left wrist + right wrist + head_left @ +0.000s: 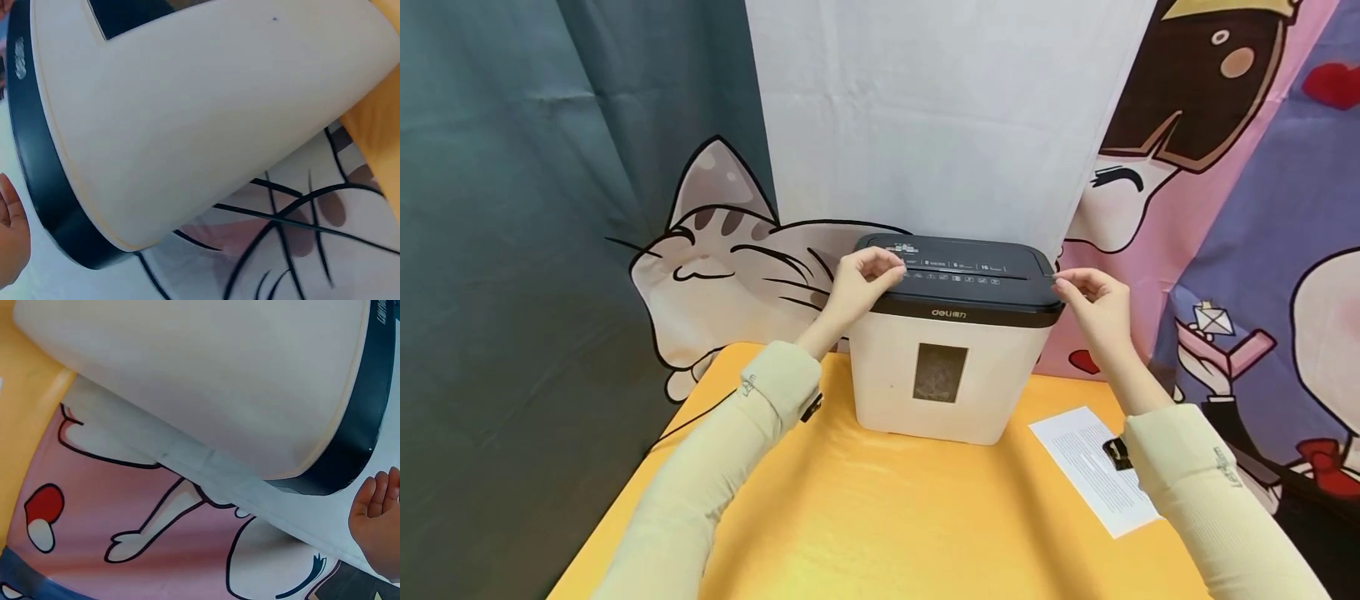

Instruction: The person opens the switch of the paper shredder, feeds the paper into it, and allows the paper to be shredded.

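A paper shredder [951,371] with a white body and a dark top stands on the yellow table. My left hand [867,279] is at the left end of its feed slot [966,272], thumb and forefinger brought together. At the right edge of the lid is my right hand [1097,308], likewise with thumb and forefinger meeting; a thin dark sliver shows at their tips. Whether either hand pinches anything is too small to tell. In the wrist views only part of the left hand [11,231] and right hand [378,519] shows beside the lid.
A printed sheet [1097,471] lies on the yellow table [880,517], right of the shredder. A black cord [692,423] runs across the table's left side. Cartoon-printed and plain curtains [955,117] hang close behind.
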Demonstrator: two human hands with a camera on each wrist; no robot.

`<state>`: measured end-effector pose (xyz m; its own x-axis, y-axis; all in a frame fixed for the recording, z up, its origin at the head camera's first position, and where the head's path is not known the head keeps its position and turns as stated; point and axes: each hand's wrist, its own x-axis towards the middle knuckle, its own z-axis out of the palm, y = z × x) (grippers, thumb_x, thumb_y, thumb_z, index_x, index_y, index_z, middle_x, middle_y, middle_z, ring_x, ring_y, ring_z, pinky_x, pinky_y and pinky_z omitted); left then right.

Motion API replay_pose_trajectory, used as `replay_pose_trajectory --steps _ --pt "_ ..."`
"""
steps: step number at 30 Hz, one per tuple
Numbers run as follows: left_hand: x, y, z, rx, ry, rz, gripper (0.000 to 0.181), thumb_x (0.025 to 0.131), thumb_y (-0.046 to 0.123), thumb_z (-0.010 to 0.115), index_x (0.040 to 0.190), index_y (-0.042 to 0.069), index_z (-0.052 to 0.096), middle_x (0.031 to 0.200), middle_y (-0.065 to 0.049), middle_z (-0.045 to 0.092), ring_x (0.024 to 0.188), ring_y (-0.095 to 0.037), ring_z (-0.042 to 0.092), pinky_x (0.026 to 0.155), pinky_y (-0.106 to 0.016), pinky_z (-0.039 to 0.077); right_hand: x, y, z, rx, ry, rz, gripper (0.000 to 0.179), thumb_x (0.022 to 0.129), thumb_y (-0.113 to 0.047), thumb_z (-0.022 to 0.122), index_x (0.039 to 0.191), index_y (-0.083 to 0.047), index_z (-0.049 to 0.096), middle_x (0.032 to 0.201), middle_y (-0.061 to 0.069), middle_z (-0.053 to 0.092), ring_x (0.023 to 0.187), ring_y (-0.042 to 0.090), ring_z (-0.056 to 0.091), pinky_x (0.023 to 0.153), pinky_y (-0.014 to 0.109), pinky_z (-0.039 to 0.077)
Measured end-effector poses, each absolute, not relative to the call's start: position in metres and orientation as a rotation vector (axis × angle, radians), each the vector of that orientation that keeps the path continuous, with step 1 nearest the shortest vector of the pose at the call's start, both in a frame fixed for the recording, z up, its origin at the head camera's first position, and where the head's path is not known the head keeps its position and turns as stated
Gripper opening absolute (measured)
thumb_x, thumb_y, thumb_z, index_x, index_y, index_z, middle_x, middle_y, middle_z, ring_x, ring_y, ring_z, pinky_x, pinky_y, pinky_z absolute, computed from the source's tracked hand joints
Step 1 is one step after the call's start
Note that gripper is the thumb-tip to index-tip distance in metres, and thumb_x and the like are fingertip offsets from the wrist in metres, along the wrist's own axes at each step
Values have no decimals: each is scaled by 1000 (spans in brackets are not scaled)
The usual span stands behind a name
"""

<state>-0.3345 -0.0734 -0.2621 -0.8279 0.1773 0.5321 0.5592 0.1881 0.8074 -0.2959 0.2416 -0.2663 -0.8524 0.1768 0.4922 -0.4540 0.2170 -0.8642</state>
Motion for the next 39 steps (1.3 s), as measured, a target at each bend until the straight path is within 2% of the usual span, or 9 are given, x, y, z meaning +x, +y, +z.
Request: replay_pose_trajectory --steps 4,8,11,14,18,26,33,35,39 --pt "-317 -71 -263 -779 -2212 -1642 12 86 11 68 94 2 67 81 -10 67 68 -18 59 62 -18 44 -287 248 -277 214 -2014 1663 7 89 -5 63 92 -5 69 74 -16 67 71 -3 63 73 6 48" --pt "-304 -68 -268 -825 -2224 -1670 10 86 9 67 93 1 67 84 -14 68 73 -29 61 64 -19 46 -281 252 -283 188 -2004 1660 9 88 -4 63 94 1 68 75 -16 68 69 -4 62 72 6 48" --pt "-296 -66 -274 -839 -2223 -1693 9 86 7 67 91 1 67 82 -14 68 71 -20 62 65 -19 48 -278 255 -287 198 -1964 1714 8 88 -1 62 93 3 67 76 -14 69 69 -2 63 71 6 49" --pt "-289 -63 -281 -850 -2222 -1721 8 86 7 67 91 0 67 82 -14 67 70 -8 59 67 -18 49 -274 260 -291 150 -1967 1722 6 88 -4 63 90 -5 68 74 -14 68 69 -1 62 53 5 44" --pt "-284 -58 -295 -863 -2221 -1770 9 86 5 66 92 -2 66 83 -17 67 70 -9 59 65 -18 47 -269 267 -298 0 -1993 1719 8 88 -9 65 86 -16 68 69 -17 66 66 -2 60 37 12 32" --pt "-278 -48 -319 -884 -2239 -1834 10 87 4 65 92 -5 66 84 -22 67 68 -1 60 66 -22 52 -267 289 -313 -233 -1655 2078 17 87 4 61 78 -9 68 62 -6 68 57 3 63 54 11 50" --pt "-275 -37 -336 -908 -2309 -1898 16 89 7 63 99 -6 65 91 -23 68 72 1 60 68 -20 51 -264 318 -332 -510 -1512 2189 28 87 6 57 67 -10 69 55 -4 65 51 4 61 51 13 49" --pt "-273 -32 -343 -934 -2354 -1918 19 90 7 62 102 -6 64 93 -23 67 75 -4 61 69 -19 51 -264 329 -341 -591 -1474 2198 31 87 5 57 64 -11 70 54 -5 64 50 4 61 51 13 49" --pt "-272 -24 -357 -1001 -2400 -1991 21 90 5 61 105 -8 62 94 -25 65 81 -25 64 73 -19 52 -259 354 -364 -770 -1366 2210 36 86 6 56 57 -11 69 49 -3 61 45 6 59 47 15 49"
